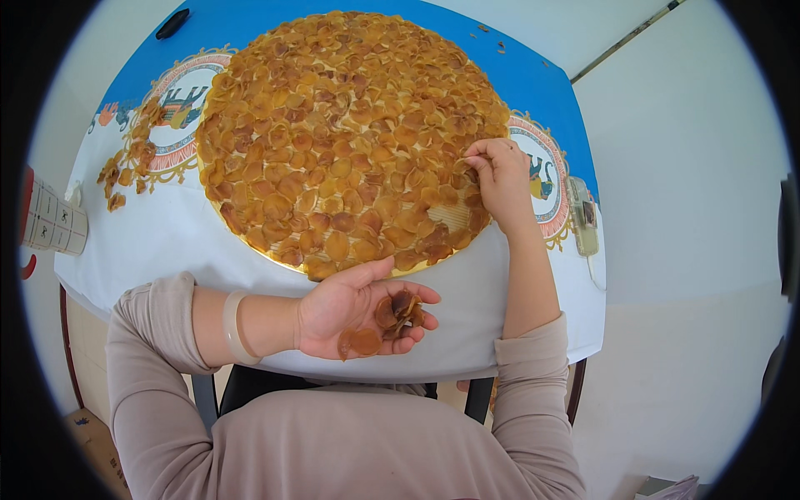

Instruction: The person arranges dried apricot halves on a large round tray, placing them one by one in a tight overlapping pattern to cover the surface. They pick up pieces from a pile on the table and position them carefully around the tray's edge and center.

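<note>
A large round gold board [450, 217] lies on the table, mostly covered with flat amber-brown pieces [340, 147] that look like dried slices. My left hand [369, 312] is palm up just below the board's near edge, with a small pile of the same brown pieces [400, 312] resting on its palm and fingers. At the board's right side, my right hand [500, 181] has thumb and forefinger pinched together at one piece [465, 160]. Ridged gold surface shows through a gap near the lower right of the board.
Loose brown pieces [142, 150] lie on the tablecloth [156, 244] at left, near a patterned cup [56, 215]. A black object [172, 24] sits at the top left. A phone-like device in a clear case [583, 215] lies at right, with crumbs [500, 45] at the far edge.
</note>
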Tool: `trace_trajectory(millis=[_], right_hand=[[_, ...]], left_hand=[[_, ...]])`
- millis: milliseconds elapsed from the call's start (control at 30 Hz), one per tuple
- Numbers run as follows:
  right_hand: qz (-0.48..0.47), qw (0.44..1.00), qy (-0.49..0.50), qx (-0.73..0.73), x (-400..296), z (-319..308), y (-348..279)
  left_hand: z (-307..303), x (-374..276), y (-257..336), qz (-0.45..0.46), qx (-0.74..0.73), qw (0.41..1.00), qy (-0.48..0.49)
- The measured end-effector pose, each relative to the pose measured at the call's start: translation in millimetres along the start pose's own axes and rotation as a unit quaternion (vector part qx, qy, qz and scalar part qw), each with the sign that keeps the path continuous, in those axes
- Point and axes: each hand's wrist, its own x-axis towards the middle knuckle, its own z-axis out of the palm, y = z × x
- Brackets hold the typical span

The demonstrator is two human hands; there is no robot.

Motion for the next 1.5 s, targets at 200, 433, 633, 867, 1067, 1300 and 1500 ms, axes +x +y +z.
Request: trace_trajectory(millis=[200, 433, 633, 867, 1067, 1300, 1500], right_hand=[[-0.01, 0.999, 0.031, -0.012, -0.7, 1.2, 2.7], [-0.002, 0.999, 0.034, -0.009, -6.3, -17.0, -12.5], [-0.012, 0.991, 0.002, 0.137, -22.0, -38.5, -59.4], [-0.155, 0.908, -0.231, 0.314, -39.4, -55.3, -113.6], [-0.243, 0.898, -0.229, 0.285, -59.8, -32.5, -142.1], [-0.275, 0.897, -0.238, 0.25, -65.3, -26.6, -144.6], [-0.275, 0.902, -0.21, 0.26, -67.9, -22.1, -143.5]], left_hand=[[-1.0, 0.5, 0.5, -0.001, -0.001, 1.0, -0.001], [0.5, -1.4, 1.1, 0.009, 0.002, 1.0, 0.002], [4.7, -1.9, 1.2, 0.031, -0.01, 0.999, 0.004], [1.1, -1.0, -0.5, 0.042, -0.033, 0.998, -0.027], [2.9, -3.8, 2.0, 0.042, -0.113, 0.993, -0.015], [-11.2, -3.5, 2.5, 0.021, -0.095, 0.995, -0.029], [-10.6, -4.3, 3.7, 0.016, -0.097, 0.995, -0.032]])
